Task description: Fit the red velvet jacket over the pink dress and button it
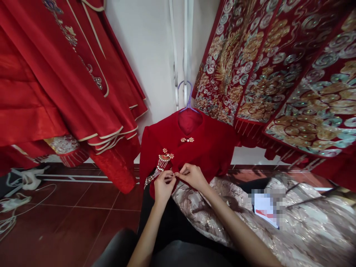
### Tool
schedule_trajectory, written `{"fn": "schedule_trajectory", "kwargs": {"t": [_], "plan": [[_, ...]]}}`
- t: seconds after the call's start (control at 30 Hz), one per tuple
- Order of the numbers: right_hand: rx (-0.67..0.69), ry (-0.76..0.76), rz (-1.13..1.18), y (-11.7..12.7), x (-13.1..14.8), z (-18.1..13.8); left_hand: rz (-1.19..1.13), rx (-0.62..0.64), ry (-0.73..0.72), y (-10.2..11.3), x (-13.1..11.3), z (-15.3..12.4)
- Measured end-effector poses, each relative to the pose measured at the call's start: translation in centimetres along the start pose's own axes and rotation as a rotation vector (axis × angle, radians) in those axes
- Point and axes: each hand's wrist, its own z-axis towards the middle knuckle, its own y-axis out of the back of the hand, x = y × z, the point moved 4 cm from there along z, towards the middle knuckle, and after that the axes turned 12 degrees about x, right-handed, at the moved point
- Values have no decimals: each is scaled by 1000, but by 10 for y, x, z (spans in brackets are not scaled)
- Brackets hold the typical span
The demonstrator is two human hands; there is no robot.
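Observation:
A red velvety jacket (214,142) with a stand-up collar hangs in front of me on a purple hanger (189,101). One beaded clasp (187,139) joins its front below the collar. On the left side of the chest sits a fan-shaped brooch (164,157) with strings of beads hanging from it. Low on the jacket front, my left hand (164,184) and my right hand (194,177) meet fingertip to fingertip. Both are closed in a pinch on a small beaded clasp (175,174), which the fingers mostly cover.
Red garments with pale piping (111,111) hang on the left, and a heavily embroidered red gown (258,66) hangs on the right. Shiny pale patterned fabric (239,207) lies over my lap with a lit phone (265,209) on it. White cables (13,211) lie on the tiled floor.

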Motion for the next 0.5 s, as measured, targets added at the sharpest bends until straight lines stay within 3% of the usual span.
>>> {"fn": "schedule_trajectory", "kwargs": {"t": [0.5], "plan": [[-46,53,-20,-13,-9,2,-101,64,83,4,14,5]]}}
